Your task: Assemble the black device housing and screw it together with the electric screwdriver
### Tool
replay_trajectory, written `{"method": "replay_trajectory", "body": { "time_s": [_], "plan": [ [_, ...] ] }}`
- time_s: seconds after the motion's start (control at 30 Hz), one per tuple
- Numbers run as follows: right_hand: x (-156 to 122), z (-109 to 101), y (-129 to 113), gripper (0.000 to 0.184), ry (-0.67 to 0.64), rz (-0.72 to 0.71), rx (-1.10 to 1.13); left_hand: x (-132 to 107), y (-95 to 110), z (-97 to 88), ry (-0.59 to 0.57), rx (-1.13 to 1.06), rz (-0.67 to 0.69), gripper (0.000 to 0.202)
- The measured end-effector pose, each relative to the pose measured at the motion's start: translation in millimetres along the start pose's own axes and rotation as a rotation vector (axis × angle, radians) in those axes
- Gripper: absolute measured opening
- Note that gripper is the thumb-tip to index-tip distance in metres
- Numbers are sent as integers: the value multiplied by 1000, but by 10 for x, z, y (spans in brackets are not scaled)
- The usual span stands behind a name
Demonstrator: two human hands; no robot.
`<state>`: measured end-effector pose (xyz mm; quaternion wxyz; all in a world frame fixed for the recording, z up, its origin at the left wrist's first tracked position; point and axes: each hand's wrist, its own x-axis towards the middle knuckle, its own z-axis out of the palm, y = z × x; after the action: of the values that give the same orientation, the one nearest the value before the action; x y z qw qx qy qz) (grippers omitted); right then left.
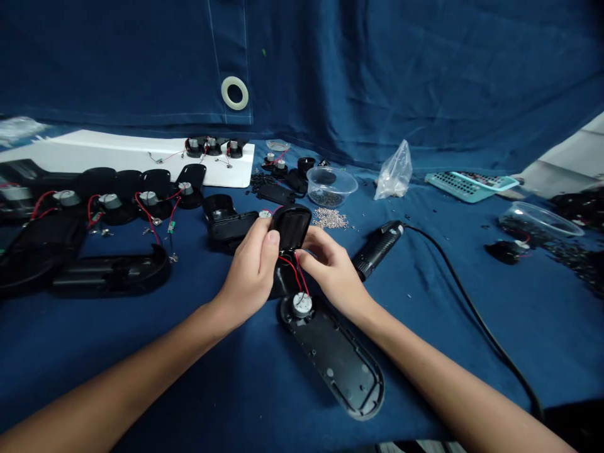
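My left hand (252, 267) and my right hand (330, 267) both grip a black plastic housing piece (292, 228), held upright over the blue cloth. Red and black wires (296, 272) run from it down to a small silver motor (302, 304). The motor sits at the near end of a long black oval shell (342, 362) lying flat in front of me. My left thumb presses the piece's left edge; my right fingers curl round its lower right side.
A black electric screwdriver (377, 248) with its cable (476, 314) lies right of my hands. Behind are a clear bowl of screws (331, 185), loose screws (330, 219), a plastic bag (394, 173), a row of motor assemblies (127, 204), black shells (111, 274) and a white board (117, 154).
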<state>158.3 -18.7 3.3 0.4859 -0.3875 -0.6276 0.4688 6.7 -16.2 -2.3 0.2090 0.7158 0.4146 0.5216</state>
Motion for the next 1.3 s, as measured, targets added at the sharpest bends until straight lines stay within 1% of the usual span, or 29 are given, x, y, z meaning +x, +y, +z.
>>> {"method": "replay_trajectory", "body": {
  "time_s": [0.1,0.13,0.2,0.3,0.47,0.7,1.0,1.2,1.3],
  "plan": [
    [3,-26,15,23,-26,-28,-20,-7,-31,-5,-73,-29,7,16],
    [2,-34,19,23,-30,-30,-27,-9,-43,-8,-98,-30,7,17],
    [-1,-45,27,23,-38,-30,-45,-6,-54,-15,-140,-20,-8,26],
    [-5,-52,45,19,-33,-28,-95,16,-35,-29,-166,17,-45,34],
    [-20,-57,80,13,11,-46,-174,51,-16,-62,-216,51,-70,29],
    [-53,-68,61,12,15,-58,-301,44,-100,-52,-276,4,-106,27],
    [-69,-54,41,13,45,-34,-313,65,-126,-44,-320,-5,-96,26],
    [-75,-86,41,14,31,-53,-367,72,-123,-63,-334,-18,-96,24],
    [-73,-85,34,16,34,-37,-379,65,-116,-51,-327,1,-110,23]
  ]
}}
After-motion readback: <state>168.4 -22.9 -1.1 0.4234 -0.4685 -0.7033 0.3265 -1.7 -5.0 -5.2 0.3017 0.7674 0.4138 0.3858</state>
